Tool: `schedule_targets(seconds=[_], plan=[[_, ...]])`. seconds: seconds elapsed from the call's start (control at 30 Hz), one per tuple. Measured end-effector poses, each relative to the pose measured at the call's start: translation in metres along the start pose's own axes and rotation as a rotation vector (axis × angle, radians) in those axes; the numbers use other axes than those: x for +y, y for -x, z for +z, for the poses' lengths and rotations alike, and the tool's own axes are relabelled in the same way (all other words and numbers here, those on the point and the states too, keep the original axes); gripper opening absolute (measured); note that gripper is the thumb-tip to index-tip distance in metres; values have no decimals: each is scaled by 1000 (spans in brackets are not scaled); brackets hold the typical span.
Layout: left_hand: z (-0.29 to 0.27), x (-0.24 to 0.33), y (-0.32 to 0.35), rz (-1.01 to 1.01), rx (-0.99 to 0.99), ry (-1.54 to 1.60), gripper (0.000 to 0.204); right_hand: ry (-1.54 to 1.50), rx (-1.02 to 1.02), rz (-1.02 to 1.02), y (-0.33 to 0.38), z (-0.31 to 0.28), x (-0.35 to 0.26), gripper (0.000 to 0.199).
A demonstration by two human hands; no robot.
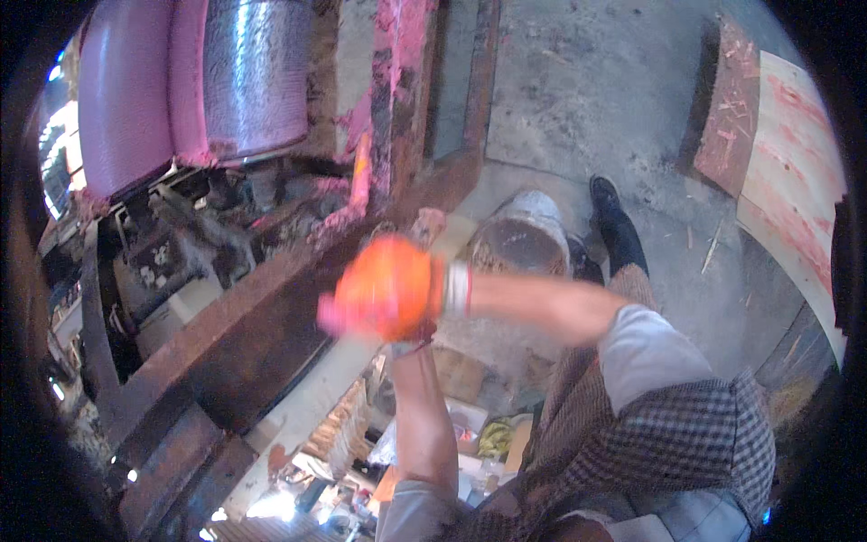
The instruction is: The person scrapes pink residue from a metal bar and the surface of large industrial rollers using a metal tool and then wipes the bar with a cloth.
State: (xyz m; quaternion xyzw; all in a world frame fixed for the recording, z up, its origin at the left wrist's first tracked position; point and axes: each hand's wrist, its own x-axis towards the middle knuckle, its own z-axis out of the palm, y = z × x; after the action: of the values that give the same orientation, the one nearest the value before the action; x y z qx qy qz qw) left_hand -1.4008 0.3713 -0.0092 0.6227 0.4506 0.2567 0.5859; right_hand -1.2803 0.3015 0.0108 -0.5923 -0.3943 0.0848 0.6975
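An orange glove (390,271), blurred and pinkish at its tip, is where the two hands meet, in front of a rusty beam (262,316) as the view has it. The right hand (414,287) and left hand (381,316) overlap, their outlines running together; I cannot tell whether the fingers of either are apart, together or clamped on something. Just past the right wrist, a pale bucket (535,206) stands on the concrete floor (578,90), near a dark shoe (616,221). Beyond the beam are a pink-smeared post (396,99) and, upper left, a pink roller (126,99) beside a shiny metal one (256,77). Far right lies a pink-streaked sheet (790,154).
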Motion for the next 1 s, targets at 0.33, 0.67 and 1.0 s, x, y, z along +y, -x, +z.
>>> schedule_targets(seconds=[0.33, 0.67, 1.0], plan=[[1, 6, -4, -72, 143, -44, 44, -415, 119, 258, 25, -24, 39, 22], [-15, -15, -10, -88, 189, 52, 49, -1099, 536, 680, 10, -72, 48, 29], [-5, -3, -5, 44, 112, -133, 47, -435, 416, -186, -19, -18, -81, 34]])
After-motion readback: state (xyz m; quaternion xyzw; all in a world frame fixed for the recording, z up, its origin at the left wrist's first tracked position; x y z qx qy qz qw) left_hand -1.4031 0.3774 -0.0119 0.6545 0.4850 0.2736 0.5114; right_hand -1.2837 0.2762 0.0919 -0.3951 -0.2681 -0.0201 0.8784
